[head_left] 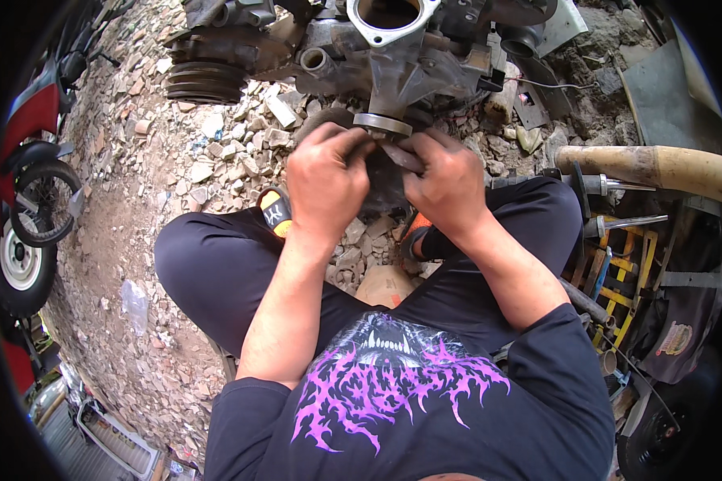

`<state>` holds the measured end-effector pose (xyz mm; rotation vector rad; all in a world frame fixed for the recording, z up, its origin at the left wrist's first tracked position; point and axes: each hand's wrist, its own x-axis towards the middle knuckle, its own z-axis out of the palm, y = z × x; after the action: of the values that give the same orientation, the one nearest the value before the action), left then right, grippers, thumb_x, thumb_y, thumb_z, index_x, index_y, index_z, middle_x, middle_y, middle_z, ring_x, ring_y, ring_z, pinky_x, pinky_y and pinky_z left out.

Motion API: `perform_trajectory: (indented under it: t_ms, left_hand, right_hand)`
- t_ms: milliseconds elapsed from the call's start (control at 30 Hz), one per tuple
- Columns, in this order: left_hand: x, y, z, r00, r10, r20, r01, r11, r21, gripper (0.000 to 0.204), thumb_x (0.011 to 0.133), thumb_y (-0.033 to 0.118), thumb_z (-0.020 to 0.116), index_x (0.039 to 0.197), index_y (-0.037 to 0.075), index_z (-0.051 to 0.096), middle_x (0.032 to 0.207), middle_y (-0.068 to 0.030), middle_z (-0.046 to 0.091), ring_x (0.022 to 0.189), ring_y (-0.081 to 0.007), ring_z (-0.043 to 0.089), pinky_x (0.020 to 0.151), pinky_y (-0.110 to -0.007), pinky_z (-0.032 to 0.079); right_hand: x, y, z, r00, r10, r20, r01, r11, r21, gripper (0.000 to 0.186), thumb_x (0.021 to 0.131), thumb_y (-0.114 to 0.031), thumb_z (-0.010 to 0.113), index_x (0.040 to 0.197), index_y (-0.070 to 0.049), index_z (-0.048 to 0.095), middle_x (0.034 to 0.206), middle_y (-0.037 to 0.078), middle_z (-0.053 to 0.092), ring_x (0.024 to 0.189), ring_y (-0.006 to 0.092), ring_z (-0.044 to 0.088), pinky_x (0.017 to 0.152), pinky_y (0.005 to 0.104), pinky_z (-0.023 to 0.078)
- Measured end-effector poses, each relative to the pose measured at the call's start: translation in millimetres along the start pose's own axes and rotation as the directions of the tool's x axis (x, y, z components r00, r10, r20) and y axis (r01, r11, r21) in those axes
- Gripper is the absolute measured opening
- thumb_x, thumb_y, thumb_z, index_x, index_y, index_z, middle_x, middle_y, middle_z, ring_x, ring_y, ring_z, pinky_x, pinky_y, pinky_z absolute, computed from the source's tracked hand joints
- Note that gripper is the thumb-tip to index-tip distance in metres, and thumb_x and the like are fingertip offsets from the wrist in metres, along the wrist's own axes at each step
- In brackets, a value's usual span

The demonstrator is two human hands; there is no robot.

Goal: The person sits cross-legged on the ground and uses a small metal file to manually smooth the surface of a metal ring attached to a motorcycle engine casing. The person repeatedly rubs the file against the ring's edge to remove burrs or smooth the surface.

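A large greasy engine [425, 72] stands in front of me, with a round opening on top and a grooved pulley at its left. A shiny-edged round flange [383, 123] sticks out of it toward me. My left hand [326, 176] is closed just left of and below this flange, its fingertips curled at the rim; what they grip is hidden. Opposite it, my right hand [445, 176] pinches a flat, grey-brown piece [403, 157], which lies between the hands under the flange. A dark part below the flange is in shadow.
Broken stone and rubble [148, 264] cover the ground. A red motorcycle [32, 176] stands at the left. On the right lie a thick bamboo pole [650, 167], metal rods [630, 224] and a yellow rack [630, 272]. My bent legs flank the work spot.
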<state>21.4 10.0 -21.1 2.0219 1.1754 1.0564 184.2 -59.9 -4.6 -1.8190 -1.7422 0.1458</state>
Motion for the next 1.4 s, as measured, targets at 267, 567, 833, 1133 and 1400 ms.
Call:
perform_trajectory:
  t_ms: [267, 567, 833, 1133, 1400]
  left_hand:
    - [-6, 8, -16, 0.998, -0.009, 0.055, 0.010, 1.000, -0.006, 0.010, 0.081, 0.004, 0.078, 0.091, 0.004, 0.078, 0.084, -0.0109, 0.070, 0.078, -0.0329, 0.070, 0.070, -0.041, 0.055]
    - [1, -4, -9, 0.999, -0.040, -0.004, 0.040, 0.999, -0.009, 0.010, 0.083, 0.005, 0.076, 0.092, 0.005, 0.078, 0.088, -0.0118, 0.071, 0.079, -0.0341, 0.070, 0.071, -0.041, 0.055]
    - [0, -5, -1, 0.997, -0.068, 0.022, 0.069, 0.997, -0.034, 0.011, 0.083, 0.004, 0.075, 0.093, 0.005, 0.079, 0.085, -0.0122, 0.070, 0.077, -0.0345, 0.070, 0.069, -0.041, 0.054]
    - [3, -7, -3, 0.996, -0.076, 0.040, 0.076, 0.997, 0.005, 0.011, 0.083, 0.006, 0.075, 0.093, 0.005, 0.080, 0.086, -0.0115, 0.072, 0.079, -0.0332, 0.071, 0.071, -0.041, 0.054]
    - [2, -1, -3, 0.997, -0.071, 0.035, 0.071, 0.997, -0.010, 0.012, 0.082, 0.004, 0.075, 0.093, 0.004, 0.080, 0.086, -0.0120, 0.072, 0.079, -0.0335, 0.071, 0.071, -0.040, 0.055]
  right_hand:
    - [-6, 3, -8, 0.996, -0.079, 0.043, 0.076, 0.995, 0.068, 0.017, 0.075, -0.009, 0.074, 0.092, -0.007, 0.072, 0.086, 0.012, 0.069, 0.081, 0.0351, 0.069, 0.067, 0.0458, 0.056]
    - [10, -4, 9, 0.994, -0.096, -0.051, 0.098, 0.994, 0.057, 0.015, 0.077, -0.003, 0.076, 0.091, -0.005, 0.074, 0.083, 0.012, 0.069, 0.074, 0.0363, 0.068, 0.063, 0.0446, 0.055]
    - [10, -3, 3, 0.990, -0.141, -0.027, 0.140, 0.990, -0.017, 0.010, 0.085, -0.014, 0.075, 0.084, -0.006, 0.070, 0.083, 0.011, 0.067, 0.078, 0.0348, 0.069, 0.065, 0.0458, 0.055]
    - [16, 0, 1, 0.981, -0.194, -0.008, 0.194, 0.981, 0.013, 0.015, 0.083, -0.010, 0.080, 0.098, -0.009, 0.080, 0.079, 0.011, 0.066, 0.069, 0.0338, 0.068, 0.061, 0.0427, 0.054]
    - [13, 2, -2, 0.995, -0.081, 0.065, 0.075, 0.994, 0.083, 0.014, 0.085, -0.016, 0.077, 0.097, -0.012, 0.079, 0.085, 0.011, 0.069, 0.076, 0.0346, 0.069, 0.065, 0.0463, 0.056]
